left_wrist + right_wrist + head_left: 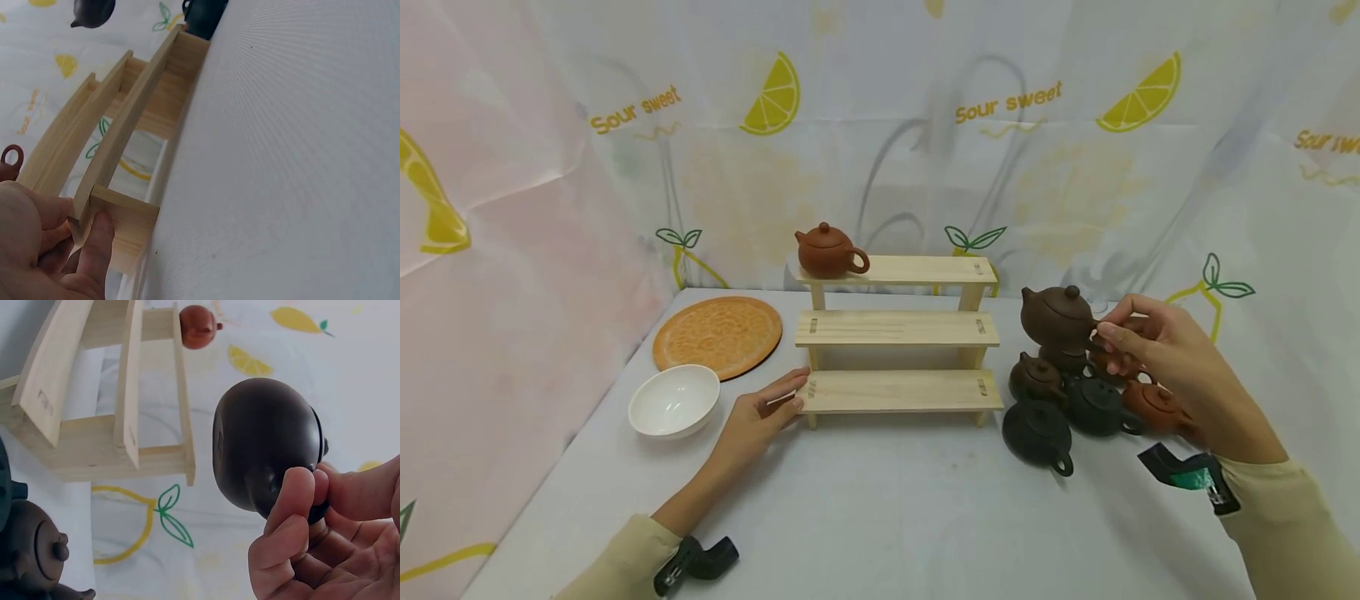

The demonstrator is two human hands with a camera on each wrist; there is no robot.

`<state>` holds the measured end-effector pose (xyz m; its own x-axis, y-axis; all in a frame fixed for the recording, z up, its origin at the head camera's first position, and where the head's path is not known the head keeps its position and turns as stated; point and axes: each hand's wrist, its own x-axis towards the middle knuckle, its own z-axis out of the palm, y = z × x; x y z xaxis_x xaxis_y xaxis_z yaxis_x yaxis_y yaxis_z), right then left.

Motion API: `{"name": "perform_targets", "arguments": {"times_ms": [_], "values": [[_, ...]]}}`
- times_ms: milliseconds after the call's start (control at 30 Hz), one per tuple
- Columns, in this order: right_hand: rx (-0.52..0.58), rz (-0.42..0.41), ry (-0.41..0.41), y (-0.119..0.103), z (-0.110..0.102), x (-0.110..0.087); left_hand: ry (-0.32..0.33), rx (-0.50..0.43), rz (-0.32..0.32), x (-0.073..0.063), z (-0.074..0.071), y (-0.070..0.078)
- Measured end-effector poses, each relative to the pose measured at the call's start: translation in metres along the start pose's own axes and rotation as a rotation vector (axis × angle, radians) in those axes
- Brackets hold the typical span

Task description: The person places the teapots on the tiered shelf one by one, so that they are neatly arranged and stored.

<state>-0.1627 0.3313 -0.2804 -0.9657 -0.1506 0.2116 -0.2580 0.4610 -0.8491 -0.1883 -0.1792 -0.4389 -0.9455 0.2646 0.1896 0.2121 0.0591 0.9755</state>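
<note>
One round dark-brown clay teapot [1054, 318], aloft at three o'clock in the head view, handle pinched by the right hand [1172, 346]; other clay teapots [1036, 429] bunched on the white desk [895, 508] at four. Left hand [760, 417] at eight, against the pale three-tier wooden stand [895, 390]; reddish-brown clay teapot [824, 253] on its top tier, towards eleven. Left-wrist view: fingers [97, 247] gripping the lowest board's end. Right-wrist view: fingers nearly together on the handle at four.

The white worktop [895, 500] bears, from left to right, a round orange-brown board [715, 333] with a white bowl [666, 421] just in front of it, a three-tiered wooden stand [898, 330] (its top tier [917, 269] supporting one reddish-brown teapot [826, 252] at the left end), and a close cluster of black, brown and reddish teapots [1093, 407].
</note>
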Motion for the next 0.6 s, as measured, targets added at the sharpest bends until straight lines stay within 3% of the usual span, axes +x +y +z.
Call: {"name": "perform_targets", "arguments": {"times_ms": [200,600], "values": [[0.054,-0.020,-0.034,-0.009,0.004,0.014,0.001,0.004,-0.009,0.000,0.000,0.001],[-0.014,-0.066,-0.034,-0.027,0.016,0.043,0.004,0.003,0.001,-0.001,0.001,0.002]]}}
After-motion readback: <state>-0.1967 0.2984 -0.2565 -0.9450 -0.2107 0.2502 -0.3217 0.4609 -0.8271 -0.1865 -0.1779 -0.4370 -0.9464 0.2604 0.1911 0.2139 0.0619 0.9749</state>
